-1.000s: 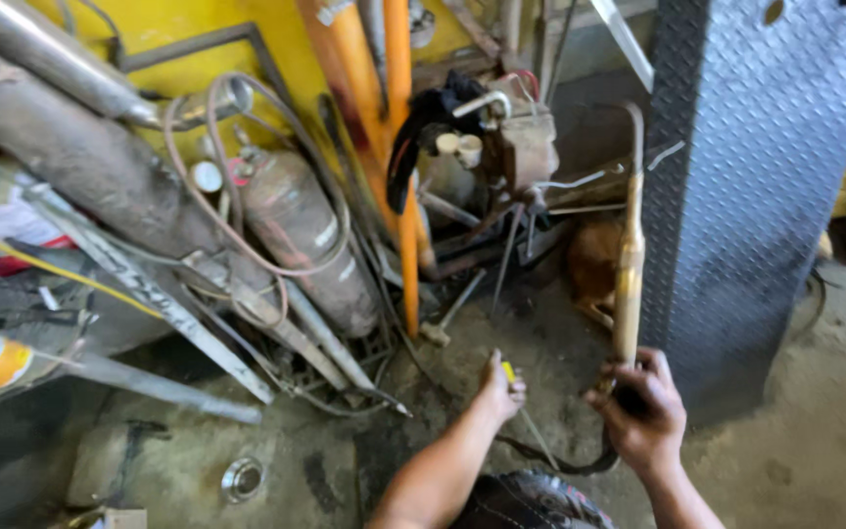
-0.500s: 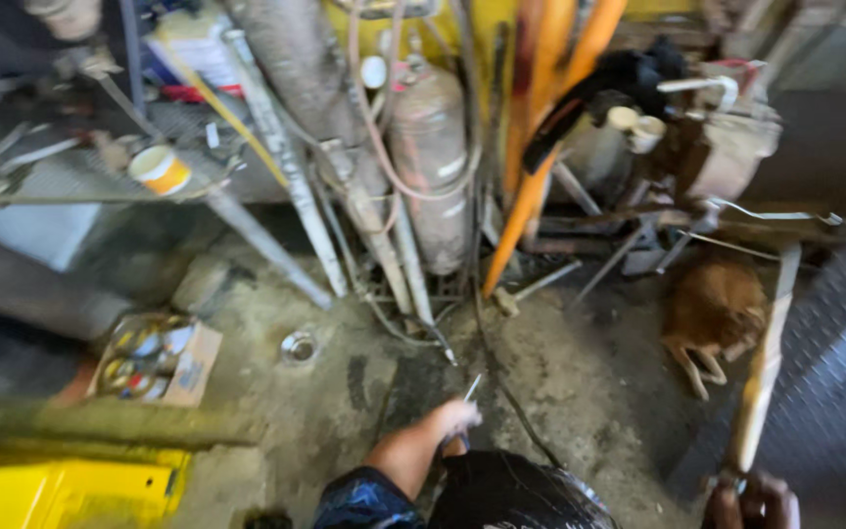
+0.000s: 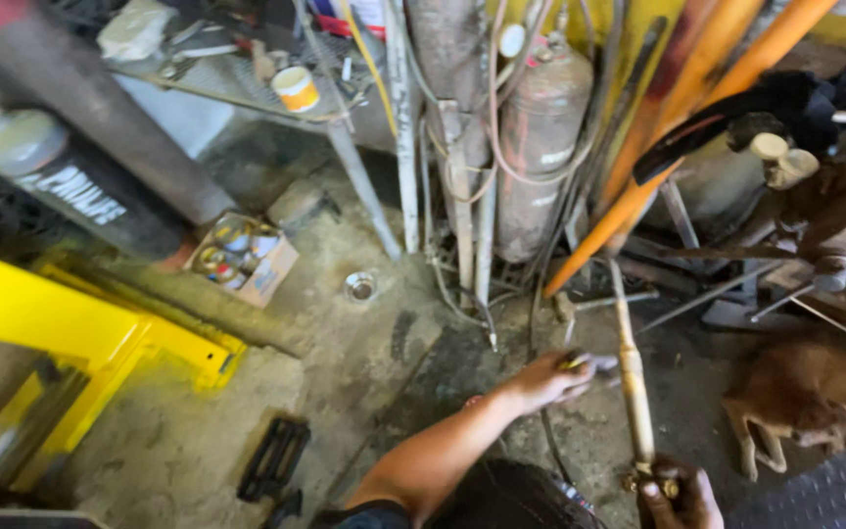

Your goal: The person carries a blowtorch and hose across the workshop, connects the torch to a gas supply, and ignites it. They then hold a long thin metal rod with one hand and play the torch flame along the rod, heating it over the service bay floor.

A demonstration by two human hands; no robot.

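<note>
Gas cylinder (image 3: 539,147) beyond torch (image 3: 633,377)

The right hand (image 3: 680,498) is partly cut off by the bottom edge; the small yellowish thing (image 3: 574,363) in the left hand's (image 3: 552,379) grip is blurred and unidentifiable; the gas cylinder's (image 3: 540,147) top runs out of frame.
</note>
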